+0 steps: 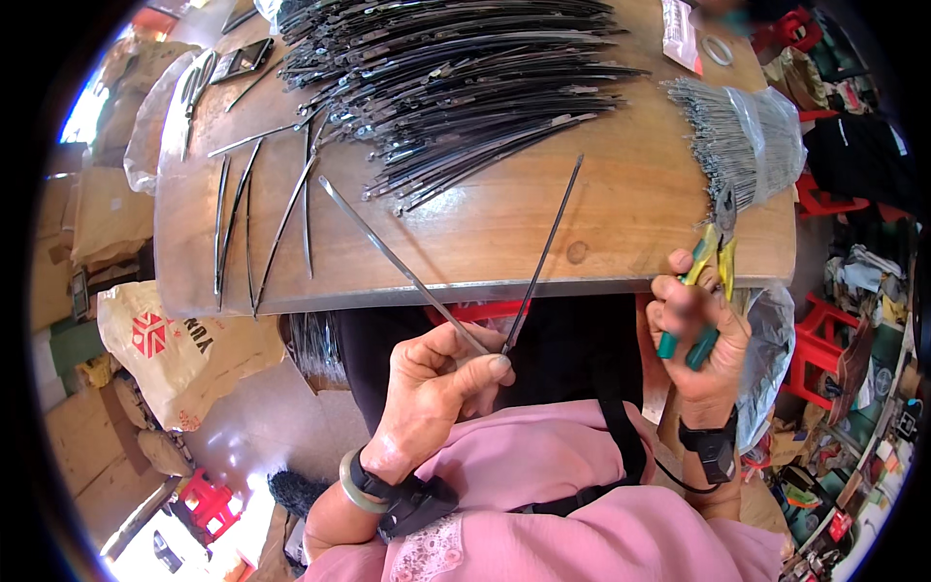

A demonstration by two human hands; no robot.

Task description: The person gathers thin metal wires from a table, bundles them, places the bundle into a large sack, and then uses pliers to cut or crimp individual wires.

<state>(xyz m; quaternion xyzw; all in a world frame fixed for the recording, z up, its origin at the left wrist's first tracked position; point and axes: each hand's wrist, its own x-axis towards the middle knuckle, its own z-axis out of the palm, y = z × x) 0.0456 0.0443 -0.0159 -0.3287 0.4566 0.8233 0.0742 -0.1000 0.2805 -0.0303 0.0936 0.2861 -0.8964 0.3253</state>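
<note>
Between thumb and fingers, my left hand (441, 378) pinches two thin metal strips that spread upward in a V. One is a greyish strip (403, 264) leaning left; the other is a darker strip (546, 250) leaning right. Whether they join at the bottom is hidden by my fingers. My right hand (708, 339) is wrapped round pliers (725, 254) with yellow and green handles, their jaws pointing up beside the table's right front edge. Above my hands, a large pile of dark thin strips (456, 97) covers the far middle of the wooden table (465, 242).
Several loose strips (229, 228) lie at the table's left. Scissors (199, 82) and a black device (240, 60) sit at the far left. A plastic-wrapped bundle of thin rods (742, 136) lies at right, below a tape roll (717, 50). Red stools (819, 349) stand at right.
</note>
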